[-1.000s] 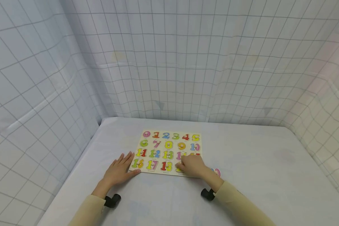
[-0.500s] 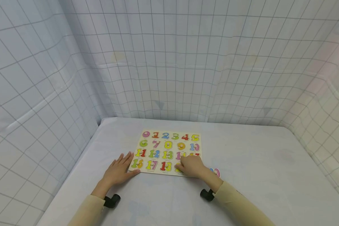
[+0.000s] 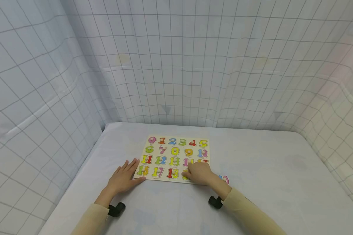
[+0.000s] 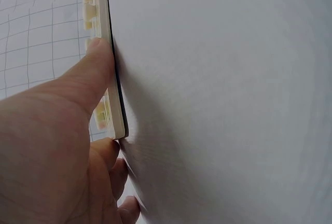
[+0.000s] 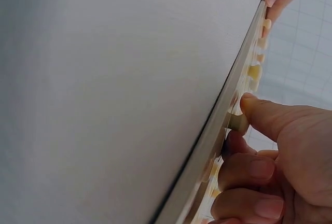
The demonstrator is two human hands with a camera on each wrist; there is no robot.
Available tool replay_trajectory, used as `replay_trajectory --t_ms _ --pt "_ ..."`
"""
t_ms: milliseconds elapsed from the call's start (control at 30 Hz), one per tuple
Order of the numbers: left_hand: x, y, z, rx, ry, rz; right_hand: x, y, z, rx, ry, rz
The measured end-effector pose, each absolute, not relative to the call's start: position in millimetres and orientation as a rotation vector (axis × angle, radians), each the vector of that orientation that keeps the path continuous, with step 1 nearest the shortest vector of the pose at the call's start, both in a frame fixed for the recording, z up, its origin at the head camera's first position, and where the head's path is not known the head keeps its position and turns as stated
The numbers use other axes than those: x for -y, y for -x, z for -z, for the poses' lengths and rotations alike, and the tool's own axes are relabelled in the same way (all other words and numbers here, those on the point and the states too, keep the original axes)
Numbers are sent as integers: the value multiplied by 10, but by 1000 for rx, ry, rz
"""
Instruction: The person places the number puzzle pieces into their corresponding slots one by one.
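Observation:
A wooden number puzzle board (image 3: 180, 179) lies on the table, with rows of coloured, knobbed numerals. My left hand (image 3: 123, 180) rests at its lower left corner, fingers spread along the left side and thumb on the front edge. In the bottom row, my right hand (image 3: 199, 173) pinches the knob (image 5: 236, 122) of a partly hidden number puzzle piece, yellow where it shows (image 3: 184, 175). In the right wrist view, thumb and index finger close around that knob while the other fingers curl. The hand also covers the board's lower right corner.
A blue and pink number piece (image 3: 225, 179) lies on the white table (image 3: 267, 169), right of the board, partly behind my right wrist. White gridded cloth (image 3: 176, 65) hangs around the back and sides. Each wrist carries a black camera (image 3: 116, 209).

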State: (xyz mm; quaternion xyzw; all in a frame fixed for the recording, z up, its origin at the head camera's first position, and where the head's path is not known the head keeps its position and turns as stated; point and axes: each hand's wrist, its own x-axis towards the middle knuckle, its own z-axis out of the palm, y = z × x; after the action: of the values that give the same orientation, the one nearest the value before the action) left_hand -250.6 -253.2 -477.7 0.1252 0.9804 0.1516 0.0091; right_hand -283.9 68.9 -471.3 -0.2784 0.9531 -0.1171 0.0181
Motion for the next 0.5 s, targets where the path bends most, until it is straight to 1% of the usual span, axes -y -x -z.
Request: replay_trajectory --t_ms 300,500 --pt "2537 2501 4790 -3059 -391 -480 -734 2821 4714 -2918 876 453" --pt "2536 2495 4782 -3064 -395 -473 -955 2805 4676 -2873 811 545"
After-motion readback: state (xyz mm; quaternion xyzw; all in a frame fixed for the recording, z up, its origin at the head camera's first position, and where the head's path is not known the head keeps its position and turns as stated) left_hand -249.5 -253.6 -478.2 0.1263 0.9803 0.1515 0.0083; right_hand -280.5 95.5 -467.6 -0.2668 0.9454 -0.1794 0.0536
